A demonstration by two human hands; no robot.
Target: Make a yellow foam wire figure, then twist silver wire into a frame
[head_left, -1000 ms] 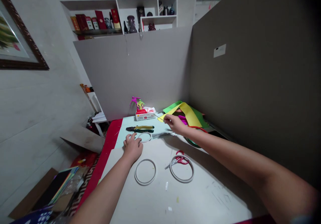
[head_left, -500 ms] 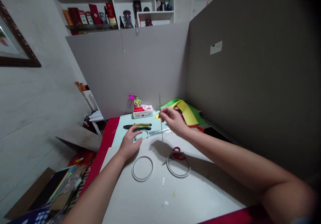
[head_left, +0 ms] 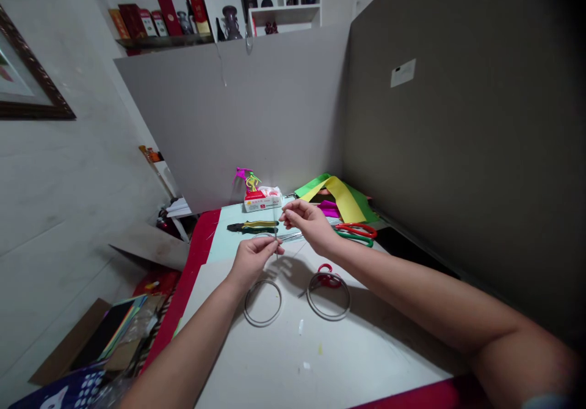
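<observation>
Two grey panels (head_left: pixel 274 116) stand behind and to the right, probably to screen the work area; before them lies a white board (head_left: pixel 274 363), likely laid as a flat working surface; over it, the right hand (head_left: pixel 306 221) has its thumb and fingers drawn nearly together by the upper rod (whether they touch it, I cannot tell); the left hand (head_left: pixel 253 259) has thumb and fingertips closed on a thin rod (head_left: pixel 275 231), pinching it low, seemingly to steady it upright; nearer the person rest a left ring (head_left: pixel 262 325) and a right ring (head_left: pixel 330 318), the latter over red-handled scissors (head_left: pixel 328 281); pliers (head_left: pixel 251 227) lie just beyond the left hand, presumably for easy reach.
</observation>
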